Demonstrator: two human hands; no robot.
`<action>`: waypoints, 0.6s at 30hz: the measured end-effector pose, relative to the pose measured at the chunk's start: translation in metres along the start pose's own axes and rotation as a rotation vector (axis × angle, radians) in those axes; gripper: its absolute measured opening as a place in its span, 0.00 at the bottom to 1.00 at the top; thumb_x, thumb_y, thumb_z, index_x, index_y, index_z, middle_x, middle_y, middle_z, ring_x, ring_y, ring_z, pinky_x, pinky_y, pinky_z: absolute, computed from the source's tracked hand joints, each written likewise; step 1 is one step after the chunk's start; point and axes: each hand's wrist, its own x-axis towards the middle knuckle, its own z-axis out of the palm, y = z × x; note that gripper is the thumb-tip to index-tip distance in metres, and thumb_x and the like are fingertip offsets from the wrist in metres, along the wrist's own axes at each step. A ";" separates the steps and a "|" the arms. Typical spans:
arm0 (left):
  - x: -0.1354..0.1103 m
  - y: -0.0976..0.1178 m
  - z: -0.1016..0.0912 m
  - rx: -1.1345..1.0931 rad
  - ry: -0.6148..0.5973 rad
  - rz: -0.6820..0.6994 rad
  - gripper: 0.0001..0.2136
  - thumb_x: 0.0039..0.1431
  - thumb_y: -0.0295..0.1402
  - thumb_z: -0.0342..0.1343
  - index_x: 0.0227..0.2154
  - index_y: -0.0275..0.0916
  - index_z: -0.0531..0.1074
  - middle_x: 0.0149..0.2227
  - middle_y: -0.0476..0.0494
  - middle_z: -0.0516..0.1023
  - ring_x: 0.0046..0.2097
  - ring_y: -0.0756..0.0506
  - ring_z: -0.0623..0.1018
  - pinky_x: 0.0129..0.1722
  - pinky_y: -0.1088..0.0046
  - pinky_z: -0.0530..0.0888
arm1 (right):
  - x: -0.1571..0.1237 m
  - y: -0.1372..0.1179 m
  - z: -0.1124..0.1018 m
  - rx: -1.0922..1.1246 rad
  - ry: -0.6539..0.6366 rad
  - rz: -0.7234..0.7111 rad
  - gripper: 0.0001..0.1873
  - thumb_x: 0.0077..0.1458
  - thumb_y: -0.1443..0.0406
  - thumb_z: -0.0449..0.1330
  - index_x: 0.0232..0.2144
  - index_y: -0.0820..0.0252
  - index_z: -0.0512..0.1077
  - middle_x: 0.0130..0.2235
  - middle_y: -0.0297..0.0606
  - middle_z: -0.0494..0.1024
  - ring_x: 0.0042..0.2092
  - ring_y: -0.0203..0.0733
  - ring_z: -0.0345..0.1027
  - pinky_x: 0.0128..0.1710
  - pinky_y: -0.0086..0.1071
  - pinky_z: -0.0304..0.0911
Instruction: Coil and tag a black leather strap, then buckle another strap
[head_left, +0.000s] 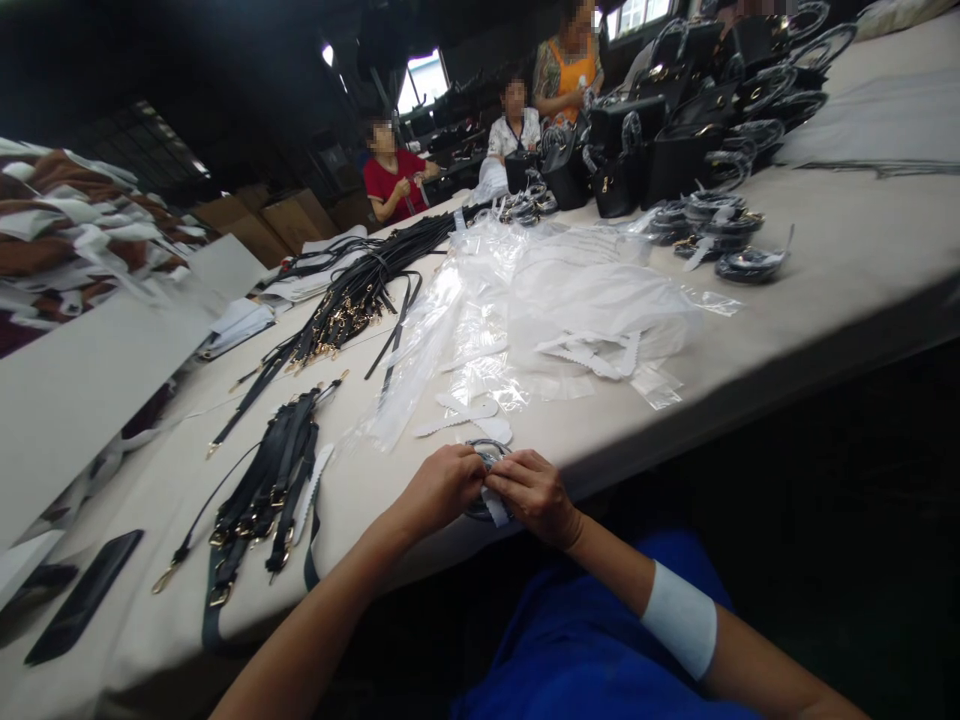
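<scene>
At the table's near edge, both of my hands are closed on one coiled black strap (480, 508) in clear plastic wrap. My left hand (448, 482) grips its left side with bent fingers. From the right, my right hand (536, 492) pinches it, fingertips close to those of the left. A white paper strip (495, 508) hangs from the coil under my fingers. Just beyond lie white scalloped paper strips (469, 412) and a heap of clear plastic bags (480, 340). My fingers hide part of the coil.
Black straps with gold buckles (262, 480) lie on the left, a longer strap bundle (352, 290) behind them. Wrapped coils (720, 225) and black handbags (637, 150) stand at the back right. Several people work across the table (847, 330). A dark flat object (86, 600) lies front left.
</scene>
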 end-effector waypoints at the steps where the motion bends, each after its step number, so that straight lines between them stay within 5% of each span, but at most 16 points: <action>1: -0.001 0.001 0.002 0.019 0.011 -0.004 0.06 0.55 0.23 0.56 0.25 0.38 0.73 0.28 0.45 0.74 0.33 0.44 0.74 0.35 0.70 0.68 | 0.001 0.000 -0.001 -0.008 -0.023 0.008 0.10 0.61 0.71 0.55 0.41 0.60 0.74 0.39 0.40 0.80 0.41 0.44 0.69 0.40 0.40 0.65; 6: -0.007 0.001 0.009 0.033 0.079 -0.040 0.05 0.55 0.23 0.55 0.26 0.38 0.70 0.29 0.45 0.73 0.34 0.45 0.73 0.35 0.71 0.67 | 0.009 0.000 -0.007 -0.015 -0.168 0.043 0.10 0.61 0.72 0.54 0.40 0.59 0.75 0.38 0.39 0.80 0.43 0.45 0.68 0.42 0.40 0.66; 15: -0.007 -0.008 0.001 -0.142 0.134 -0.083 0.04 0.55 0.25 0.57 0.27 0.38 0.71 0.28 0.49 0.73 0.29 0.50 0.72 0.30 0.76 0.67 | 0.031 0.009 -0.013 0.099 -0.238 -0.072 0.11 0.60 0.73 0.54 0.38 0.59 0.75 0.38 0.37 0.80 0.43 0.43 0.68 0.44 0.38 0.69; 18: -0.004 -0.008 -0.004 -0.169 0.135 -0.076 0.04 0.55 0.25 0.56 0.26 0.38 0.71 0.28 0.49 0.73 0.30 0.50 0.72 0.31 0.75 0.67 | 0.033 0.012 -0.011 0.197 -0.192 0.017 0.08 0.60 0.71 0.57 0.36 0.58 0.76 0.36 0.37 0.79 0.40 0.41 0.69 0.42 0.36 0.70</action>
